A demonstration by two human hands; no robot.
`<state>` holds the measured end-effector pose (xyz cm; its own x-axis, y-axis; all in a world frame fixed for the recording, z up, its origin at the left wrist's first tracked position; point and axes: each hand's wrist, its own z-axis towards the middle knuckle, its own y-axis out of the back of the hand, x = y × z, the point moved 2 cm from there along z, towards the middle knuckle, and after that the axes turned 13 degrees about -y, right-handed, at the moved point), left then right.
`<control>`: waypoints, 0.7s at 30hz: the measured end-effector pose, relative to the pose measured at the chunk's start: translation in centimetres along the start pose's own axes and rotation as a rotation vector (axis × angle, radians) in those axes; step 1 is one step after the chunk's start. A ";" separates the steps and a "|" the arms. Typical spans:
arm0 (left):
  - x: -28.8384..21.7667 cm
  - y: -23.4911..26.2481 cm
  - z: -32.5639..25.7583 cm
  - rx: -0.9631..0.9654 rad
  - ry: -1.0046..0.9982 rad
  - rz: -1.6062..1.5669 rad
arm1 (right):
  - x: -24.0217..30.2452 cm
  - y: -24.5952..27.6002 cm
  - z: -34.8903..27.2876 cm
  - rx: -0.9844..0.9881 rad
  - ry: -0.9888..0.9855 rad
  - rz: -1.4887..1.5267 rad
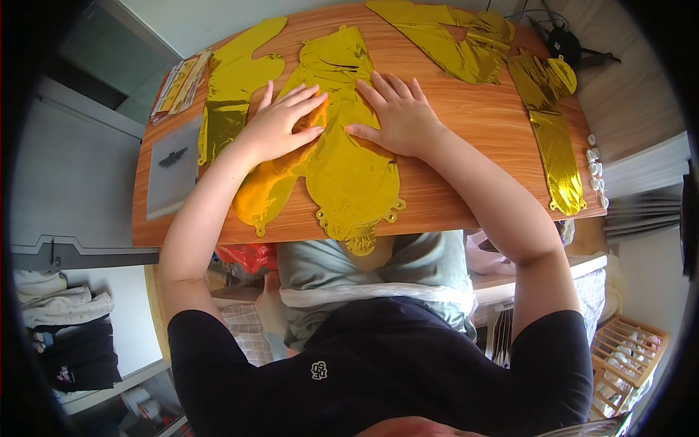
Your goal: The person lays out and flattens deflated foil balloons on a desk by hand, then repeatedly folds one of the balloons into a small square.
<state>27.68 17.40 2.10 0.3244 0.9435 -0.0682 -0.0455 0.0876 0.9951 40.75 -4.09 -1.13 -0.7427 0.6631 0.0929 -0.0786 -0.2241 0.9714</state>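
Note:
A flat, deflated gold foil balloon [349,175] lies in the middle of a wooden table [466,124], its lower end hanging over the near edge. My left hand [280,124] rests flat on its left part, fingers spread. On its right part my right hand [397,113] also presses down flat, fingers apart. Neither hand grips anything.
More flat gold foil balloons lie around: one at the left [229,95], one at the far right [553,138], one at the back [455,40]. A clear plastic sleeve [173,171] and a packet [178,84] sit at the left edge. Small white pieces [595,164] line the right edge.

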 end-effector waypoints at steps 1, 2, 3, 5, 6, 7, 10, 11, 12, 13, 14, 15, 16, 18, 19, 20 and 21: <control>0.1 0.2 0.1 0.011 0.024 -0.034 | 0.0 0.0 0.0 0.002 0.002 -0.002; 0.2 0.5 0.2 0.022 0.050 -0.067 | 0.1 0.0 0.0 0.003 0.006 -0.002; 0.2 0.7 0.2 0.023 0.050 -0.066 | 0.2 0.0 0.0 0.002 0.006 -0.002; 0.1 1.3 0.5 -0.050 0.121 -0.129 | 0.2 0.0 -0.1 -0.016 0.009 -0.002; -0.2 1.5 0.7 -0.051 0.119 -0.130 | 0.2 0.0 -0.1 -0.015 0.008 -0.004; -0.7 1.8 0.9 -0.158 0.036 -0.082 | 0.1 0.0 -0.1 -0.004 0.004 0.000; -4.4 2.8 2.0 -0.448 -0.309 -0.124 | -0.3 -0.2 0.0 0.014 -0.001 0.002; -5.6 2.5 2.1 -0.420 -0.446 -0.097 | -0.2 -0.2 0.0 0.018 0.006 0.003; -6.6 2.1 2.1 -0.389 -0.582 -0.071 | 0.0 0.1 0.1 0.019 0.008 0.005; -7.5 1.7 2.3 -0.387 -0.579 -0.071 | 0.2 0.3 0.2 0.074 -0.002 -0.021; -8.5 1.1 2.7 -0.382 -0.628 -0.022 | 0.2 0.3 0.3 0.129 -0.014 -0.049; -9.2 0.5 2.9 -0.375 -0.678 0.027 | 0.2 0.3 0.2 0.129 -0.012 -0.049; -9.3 0.0 3.2 -0.375 -0.676 0.027 | 0.2 0.4 0.2 0.138 -0.009 -0.062; -9.5 -0.7 3.7 -0.417 -0.682 0.109 | -0.1 0.2 0.1 0.143 -0.012 -0.077; -9.5 -1.0 3.8 -0.417 -0.686 0.109 | -0.1 0.0 0.2 0.109 0.002 -0.063; -9.5 -1.0 3.7 -0.412 -0.675 0.108 | 0.0 0.2 0.1 0.078 0.016 -0.048; -9.5 -1.1 3.7 -0.407 -0.664 0.106 | 0.0 0.2 0.1 0.078 0.014 -0.047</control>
<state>28.16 7.15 1.91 0.7901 0.5757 0.2105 -0.4087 0.2388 0.8809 40.79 -4.09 -0.87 -0.7486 0.6615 0.0442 -0.0621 -0.1364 0.9887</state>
